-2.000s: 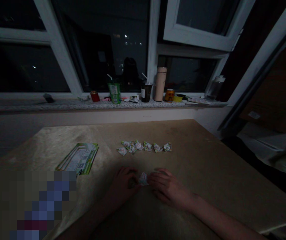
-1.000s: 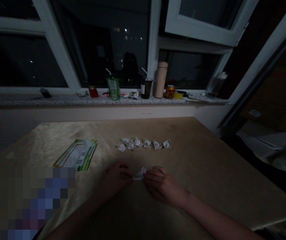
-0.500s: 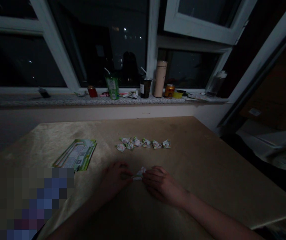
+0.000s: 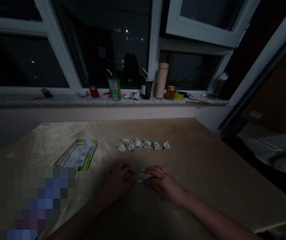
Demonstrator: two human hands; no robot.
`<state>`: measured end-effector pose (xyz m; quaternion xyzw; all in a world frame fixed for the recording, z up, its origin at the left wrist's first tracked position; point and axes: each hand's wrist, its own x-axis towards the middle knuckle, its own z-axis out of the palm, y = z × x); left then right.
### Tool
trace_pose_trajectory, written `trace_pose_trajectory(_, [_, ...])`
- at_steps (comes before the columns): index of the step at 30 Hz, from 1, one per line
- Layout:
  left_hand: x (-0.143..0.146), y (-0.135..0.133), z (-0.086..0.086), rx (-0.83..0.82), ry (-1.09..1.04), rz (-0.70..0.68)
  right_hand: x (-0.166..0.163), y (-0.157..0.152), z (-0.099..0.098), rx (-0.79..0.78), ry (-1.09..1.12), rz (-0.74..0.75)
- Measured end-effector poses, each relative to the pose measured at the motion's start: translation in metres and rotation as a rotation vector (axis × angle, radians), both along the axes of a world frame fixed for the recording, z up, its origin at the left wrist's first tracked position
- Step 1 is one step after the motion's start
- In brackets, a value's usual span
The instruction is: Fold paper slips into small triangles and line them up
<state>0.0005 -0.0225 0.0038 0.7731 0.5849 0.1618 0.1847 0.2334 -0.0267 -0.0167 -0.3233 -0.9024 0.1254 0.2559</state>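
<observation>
A small folded paper piece, pale with printed markings, lies low over the table between my hands. My right hand is closed on its right side, the fingers covering part of it. At its left edge is my left hand, its fingers curled and the thumb tip against the paper. Beyond both hands, several similar folded paper pieces form a row, bunched together at the left end. Dim light and my fingers hide the exact folds.
Green printed leaflets lie on the cloth-covered table to the left. On the windowsill stand a green cup with a straw, a dark cup, a tall pink flask, an orange can and a red jar.
The folded paper now sits lower and flatter, with its raised point pressed down under my right fingers. My left hand has shifted slightly right. The whole view has moved a little.
</observation>
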Motion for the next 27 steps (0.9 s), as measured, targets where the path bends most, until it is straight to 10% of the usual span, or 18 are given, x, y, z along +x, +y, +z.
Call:
trace_pose_trajectory(5, [0.003, 0.0, 0.0, -0.016, -0.018, -0.002, 0.0, 0.01, 0.002, -0.107, -0.063, -0.206])
trace_pose_trajectory(27, [-0.003, 0.0, 0.004, -0.084, 0.002, -0.052, -0.003, 0.015, -0.002, -0.306, 0.212, -0.252])
